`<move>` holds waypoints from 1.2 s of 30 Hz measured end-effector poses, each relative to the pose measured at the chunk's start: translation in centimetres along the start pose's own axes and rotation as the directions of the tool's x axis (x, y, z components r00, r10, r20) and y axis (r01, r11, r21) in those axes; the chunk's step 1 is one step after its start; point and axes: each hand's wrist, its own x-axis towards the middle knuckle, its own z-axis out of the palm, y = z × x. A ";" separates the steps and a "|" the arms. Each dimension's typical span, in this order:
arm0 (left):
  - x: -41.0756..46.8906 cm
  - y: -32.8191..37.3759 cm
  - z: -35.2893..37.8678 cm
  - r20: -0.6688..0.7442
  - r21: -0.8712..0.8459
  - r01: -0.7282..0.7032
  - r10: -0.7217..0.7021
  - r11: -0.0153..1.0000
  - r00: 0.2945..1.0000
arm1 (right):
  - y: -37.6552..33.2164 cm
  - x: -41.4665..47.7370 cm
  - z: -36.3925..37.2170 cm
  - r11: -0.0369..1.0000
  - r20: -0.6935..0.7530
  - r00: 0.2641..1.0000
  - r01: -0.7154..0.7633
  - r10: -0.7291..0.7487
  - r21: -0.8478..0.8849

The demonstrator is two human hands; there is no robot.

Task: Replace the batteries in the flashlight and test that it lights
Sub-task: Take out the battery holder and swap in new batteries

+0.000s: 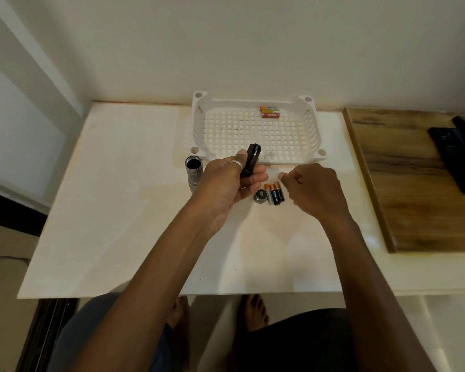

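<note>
My left hand (226,183) grips a black battery holder (251,159), tilted with its far end up over the tray's front edge. The silver flashlight body (193,171) stands upright on the table just left of that hand, its open end facing up. The round tail cap (261,196) lies on the table below the holder. Right beside the cap lie three batteries (275,194) side by side, with copper tops. My right hand (310,187) hovers just right of them, fingers loosely curled, holding nothing that I can see.
A white perforated tray (255,157) sits at the back of the white table, with a few batteries (270,112) near its far edge. A wooden board (403,178) lies to the right, with a black object (457,154) on it. My knees and bare feet show below the table's front edge.
</note>
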 end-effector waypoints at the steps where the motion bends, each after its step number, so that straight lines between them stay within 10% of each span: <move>1: 0.0 0.0 0.0 -0.001 -0.002 0.001 -0.001 1.000 1.000 | 0.2 0.0 -0.2 0.999 -0.019 1.000 -0.008 0.009 0.032; 7: -0.1 0.2 0.2 -0.016 -0.020 0.004 -0.005 1.000 1.000 | -0.1 0.1 -1.4 0.956 -0.277 0.960 0.038 0.046 0.292; 13: -0.2 0.3 0.4 -0.030 -0.063 -0.008 0.006 0.998 1.000 | -3.0 3.0 -1.6 0.920 -0.514 0.820 0.367 -0.252 0.135; 24: 0.0 0.4 0.4 -0.042 -0.081 -0.016 0.013 0.997 0.999 | -4.0 13.8 1.2 0.890 -0.170 0.910 0.305 -0.377 -0.339; 36: 0.0 0.4 0.4 -0.029 -0.064 -0.018 0.016 0.998 0.999 | -2.6 13.8 0.5 0.901 -0.098 0.931 0.308 -0.352 -0.305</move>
